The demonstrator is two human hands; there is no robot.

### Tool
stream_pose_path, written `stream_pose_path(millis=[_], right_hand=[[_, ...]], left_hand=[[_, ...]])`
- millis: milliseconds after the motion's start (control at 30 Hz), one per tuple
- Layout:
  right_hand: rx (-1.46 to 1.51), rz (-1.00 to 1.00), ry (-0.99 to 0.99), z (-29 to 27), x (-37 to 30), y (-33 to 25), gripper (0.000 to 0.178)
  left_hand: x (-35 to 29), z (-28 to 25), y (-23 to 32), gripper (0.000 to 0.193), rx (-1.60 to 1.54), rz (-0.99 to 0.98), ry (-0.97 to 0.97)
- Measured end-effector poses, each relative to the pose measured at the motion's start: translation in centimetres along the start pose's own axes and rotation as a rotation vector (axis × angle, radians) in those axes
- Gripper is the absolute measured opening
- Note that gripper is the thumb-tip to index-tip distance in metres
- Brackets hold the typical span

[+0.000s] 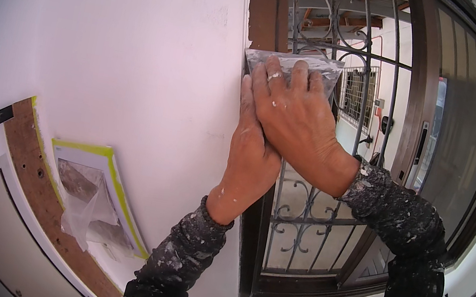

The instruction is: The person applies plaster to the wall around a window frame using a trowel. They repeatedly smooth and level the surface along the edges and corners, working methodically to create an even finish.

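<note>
R hand (300, 114) lies w/ fingers spread across wide blade (288, 61) at edge of wall (153, 89) nr. window frame (268, 14), L hand (249, 166) tucked partly under, prob. for even pressure; underside hidden, so can't tell if either clenches it.

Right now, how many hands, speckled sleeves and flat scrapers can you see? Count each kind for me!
Hands: 2, the left hand and the right hand
Speckled black sleeves: 2, the left sleeve and the right sleeve
Wide flat scraper: 1
Total: 5
</note>
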State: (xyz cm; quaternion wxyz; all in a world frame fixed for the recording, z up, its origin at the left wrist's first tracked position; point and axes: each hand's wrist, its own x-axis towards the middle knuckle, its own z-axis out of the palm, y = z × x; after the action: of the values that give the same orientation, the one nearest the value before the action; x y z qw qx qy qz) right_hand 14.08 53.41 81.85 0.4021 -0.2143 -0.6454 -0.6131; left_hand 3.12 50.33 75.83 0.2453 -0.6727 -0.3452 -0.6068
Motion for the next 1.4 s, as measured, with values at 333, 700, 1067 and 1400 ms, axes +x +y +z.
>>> stream_pose_path(millis=[333, 700, 1067, 1400], right_hand=[[0.654, 0.368, -0.15, -3.8, 0.0, 5.7, 0.042], [1.074, 0.411, 0.161, 3.5, 10.0, 14.4, 0.029], [0.94, 0.374, 0.491, 5.0, 11.7, 11.4, 0.029], [0.961, 0.364, 0.526, 1.7, 12.1, 10.8, 0.026]], left_hand=[[0.4, -0.8, 0.8, 0.073, -0.094, 0.089, 0.032], [10.4, 0.8, 0.2, 0.086, 0.289, 0.235, 0.006], [14.2, 2.1, -2.5, 0.072, 0.432, 0.351, 0.17], [14.5, 2.2, -2.6, 0.076, 0.39, 0.349, 0.221]])
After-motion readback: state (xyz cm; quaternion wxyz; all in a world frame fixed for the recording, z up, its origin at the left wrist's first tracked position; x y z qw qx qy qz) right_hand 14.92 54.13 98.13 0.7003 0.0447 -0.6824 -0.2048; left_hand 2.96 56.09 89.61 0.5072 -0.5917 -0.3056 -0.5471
